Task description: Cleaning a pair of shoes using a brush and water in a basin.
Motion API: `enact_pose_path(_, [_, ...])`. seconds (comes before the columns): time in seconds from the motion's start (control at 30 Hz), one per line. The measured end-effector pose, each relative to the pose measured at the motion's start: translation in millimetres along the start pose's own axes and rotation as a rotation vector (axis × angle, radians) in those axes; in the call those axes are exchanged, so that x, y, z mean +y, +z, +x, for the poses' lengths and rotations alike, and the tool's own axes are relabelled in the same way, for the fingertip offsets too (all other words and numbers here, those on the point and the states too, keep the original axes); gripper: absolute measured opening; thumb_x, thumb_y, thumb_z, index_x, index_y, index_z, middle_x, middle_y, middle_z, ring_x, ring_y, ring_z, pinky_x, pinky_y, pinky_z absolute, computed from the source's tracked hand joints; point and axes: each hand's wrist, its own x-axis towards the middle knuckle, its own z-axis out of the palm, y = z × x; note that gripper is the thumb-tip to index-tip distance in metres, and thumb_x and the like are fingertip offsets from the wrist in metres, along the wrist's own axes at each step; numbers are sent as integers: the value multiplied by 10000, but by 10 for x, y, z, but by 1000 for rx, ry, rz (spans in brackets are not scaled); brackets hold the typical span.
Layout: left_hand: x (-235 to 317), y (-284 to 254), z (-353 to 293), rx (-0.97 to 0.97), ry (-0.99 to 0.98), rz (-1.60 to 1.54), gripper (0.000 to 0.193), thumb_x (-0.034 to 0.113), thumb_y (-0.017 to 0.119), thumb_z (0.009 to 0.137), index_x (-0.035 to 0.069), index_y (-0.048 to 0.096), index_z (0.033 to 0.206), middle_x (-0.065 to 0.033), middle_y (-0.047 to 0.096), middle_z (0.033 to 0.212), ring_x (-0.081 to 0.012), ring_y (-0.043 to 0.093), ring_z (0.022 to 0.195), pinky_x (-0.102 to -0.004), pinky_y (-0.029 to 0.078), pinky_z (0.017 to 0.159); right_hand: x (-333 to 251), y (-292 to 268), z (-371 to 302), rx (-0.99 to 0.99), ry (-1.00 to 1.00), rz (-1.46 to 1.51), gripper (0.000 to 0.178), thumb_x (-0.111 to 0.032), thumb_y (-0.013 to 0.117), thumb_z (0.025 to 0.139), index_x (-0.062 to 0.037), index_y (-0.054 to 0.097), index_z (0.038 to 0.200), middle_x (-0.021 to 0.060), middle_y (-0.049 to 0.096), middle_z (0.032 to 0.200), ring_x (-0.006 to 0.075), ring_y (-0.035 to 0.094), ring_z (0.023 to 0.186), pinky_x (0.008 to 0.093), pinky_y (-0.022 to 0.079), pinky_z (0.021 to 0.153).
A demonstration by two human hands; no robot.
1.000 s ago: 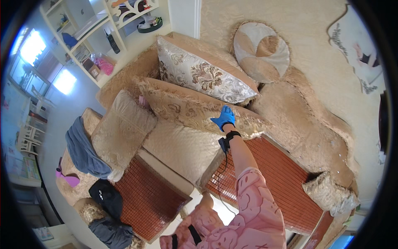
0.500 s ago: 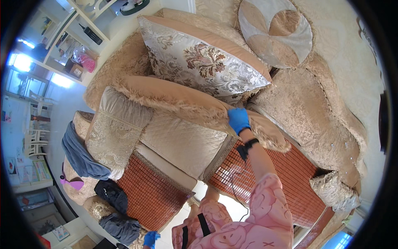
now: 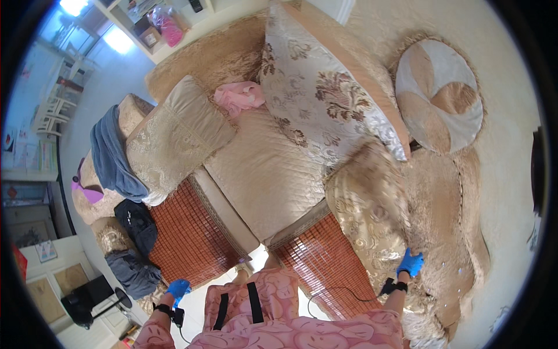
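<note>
My right hand (image 3: 411,263), in a blue glove, is closed on the outer edge of a large gold patterned cushion (image 3: 372,200). The cushion stands tilted along the right-hand sofa section, partly over the reddish-brown mat (image 3: 317,256). My left hand (image 3: 178,288), also gloved in blue, hangs by the front of the left seat mat (image 3: 189,235), holding nothing, its fingers loosely apart. A large silver floral cushion (image 3: 328,93) leans on the backrest in the sofa corner. Beside it on the quilted corner seat (image 3: 270,168) lies a crumpled pink cloth (image 3: 238,96).
A beige lace-trimmed cushion (image 3: 180,134) leans at the left, near a blue-grey towel (image 3: 116,154) draped over the armrest. Dark clothing (image 3: 136,227) lies by the left mat. A round cushion (image 3: 439,96) sits atop the backrest. A black cable (image 3: 343,289) crosses the right mat.
The gold cushion has swung from across the corner seat to the right-hand section, with my right hand on it. The pink cloth has come into sight. My left hand has moved further into view.
</note>
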Motion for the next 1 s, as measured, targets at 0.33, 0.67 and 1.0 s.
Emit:
enact_pose_path(0.33, [600,348,-113,256,71,-747,211,152,476,880,-24,549,972,-127,623,821,-188,609,732,-284,495,686,-4145,57,-2170,-257,-1384,882,480,-202,572,786,-3,440,1203,188,397,1284,341,407,1153,388,340,969])
enact_pose_path(0.67, [-282,1655,-1083,335,-213,-919,265,182,497,863,-5,528,1047,-90,602,907,-189,594,796,-279,477,685,-7127,124,-2809,-609,-1456,235,584,-321,477,827,-126,280,1342,142,365,1335,309,337,1234,386,285,1014])
enact_pose_path(1.0, [-161,2397,-1333,236,-507,-1204,234,163,494,844,-14,562,981,-110,623,819,-190,614,686,-274,479,587,-7584,844,-2447,-450,-1508,240,376,-266,346,900,-72,395,1219,186,450,1233,339,447,1100,376,365,919])
